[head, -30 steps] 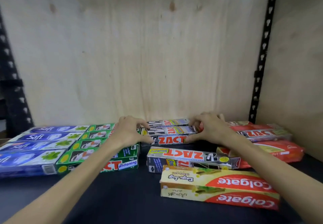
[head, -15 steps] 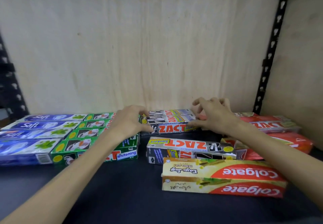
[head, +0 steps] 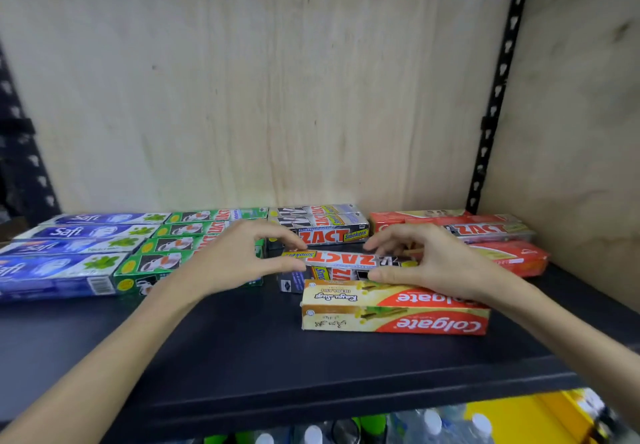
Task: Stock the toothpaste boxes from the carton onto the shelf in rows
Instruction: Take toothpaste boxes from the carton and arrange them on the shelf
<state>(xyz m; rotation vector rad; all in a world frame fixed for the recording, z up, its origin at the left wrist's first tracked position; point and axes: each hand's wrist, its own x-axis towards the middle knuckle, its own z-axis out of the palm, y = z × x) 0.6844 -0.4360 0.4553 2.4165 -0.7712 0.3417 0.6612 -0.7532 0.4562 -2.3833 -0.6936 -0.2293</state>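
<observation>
1. Two hands reach over the dark shelf. The left hand has thumb and forefinger curved round the left end of a silver Zact Smokers box, and the right hand closes the same way on its right end (the label reads upside down from here).
2. That box lies crosswise in mid-shelf, on top of another silver box whose dark end face shows below it.
3. Just in front, touching the lower box, lies a cream and red Colgate box, also printed upside down; the right thumb rests along its back edge.
4. Behind the held box, a stack of silver Zact boxes sits against the plywood back wall.
5. To the left stand green Zact Whitening boxes in rows, and further left blue Safi boxes, all lying flat.
6. On the right, red boxes and one more silver Zact box are laid less evenly.
7. A black slotted upright runs up the right corner.
8. Below the shelf edge, bottle caps and something yellow show, blurred.
</observation>
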